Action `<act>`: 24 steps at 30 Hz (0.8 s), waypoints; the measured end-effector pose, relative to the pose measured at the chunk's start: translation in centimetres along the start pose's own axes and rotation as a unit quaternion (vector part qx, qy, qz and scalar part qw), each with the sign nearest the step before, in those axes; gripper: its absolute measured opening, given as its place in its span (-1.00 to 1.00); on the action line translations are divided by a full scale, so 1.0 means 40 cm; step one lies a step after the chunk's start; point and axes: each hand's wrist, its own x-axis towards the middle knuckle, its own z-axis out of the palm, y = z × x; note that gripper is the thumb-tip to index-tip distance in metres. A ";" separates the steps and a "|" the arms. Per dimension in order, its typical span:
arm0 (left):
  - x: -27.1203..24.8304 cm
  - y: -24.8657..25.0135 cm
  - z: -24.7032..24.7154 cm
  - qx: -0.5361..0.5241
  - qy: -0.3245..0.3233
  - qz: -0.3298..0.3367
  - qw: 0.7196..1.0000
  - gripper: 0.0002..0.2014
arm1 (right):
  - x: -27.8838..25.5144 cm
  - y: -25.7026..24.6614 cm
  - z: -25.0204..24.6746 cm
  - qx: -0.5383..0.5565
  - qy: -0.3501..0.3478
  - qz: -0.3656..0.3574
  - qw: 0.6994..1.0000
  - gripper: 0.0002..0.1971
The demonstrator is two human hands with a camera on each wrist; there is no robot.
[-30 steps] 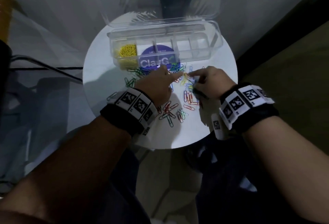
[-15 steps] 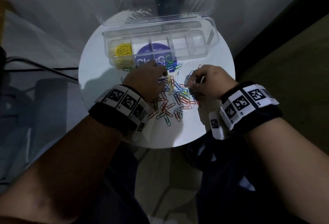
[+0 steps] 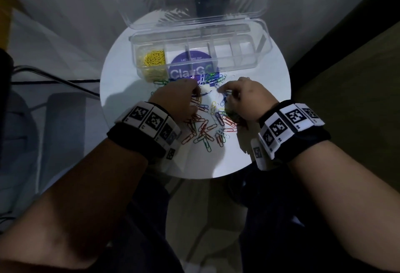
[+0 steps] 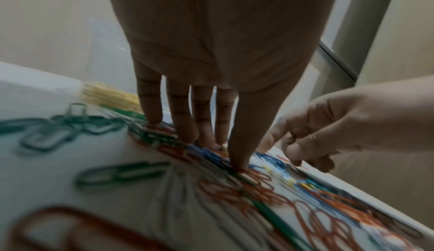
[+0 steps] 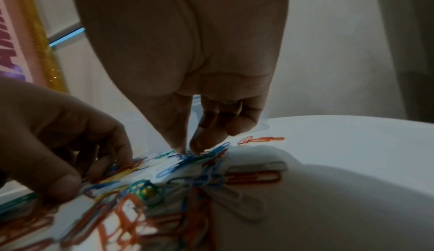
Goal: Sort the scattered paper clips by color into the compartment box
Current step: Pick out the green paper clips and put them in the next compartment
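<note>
Both hands (image 3: 213, 97) on clips (image 3: 207, 129)

A round white table (image 3: 121, 82) carries the load. On it stand a clear compartment box (image 3: 244, 55) and, nearer, scattered colored paper clips (image 3: 207, 129).

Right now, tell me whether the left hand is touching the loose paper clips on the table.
Touching. The left wrist view shows the left hand with straight fingers, its fingertips pressed down onto the scattered paper clips.
</note>
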 end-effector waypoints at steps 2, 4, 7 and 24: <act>-0.002 -0.005 -0.005 0.005 0.016 0.005 1.000 -0.71 | 0.005 0.006 -0.009 0.007 0.027 0.013 1.000 -0.72; -0.001 -0.005 -0.005 0.007 0.037 0.016 0.999 -0.73 | 0.002 0.013 -0.022 0.021 0.043 0.013 0.999 -0.79; 0.004 0.002 -0.002 0.016 0.049 0.041 0.998 -0.69 | -0.009 0.015 -0.031 0.003 0.009 0.005 1.000 -0.89; -0.004 -0.014 -0.020 0.047 0.029 0.013 0.998 -0.80 | -0.015 0.018 -0.026 -0.013 -0.071 0.043 0.996 -0.79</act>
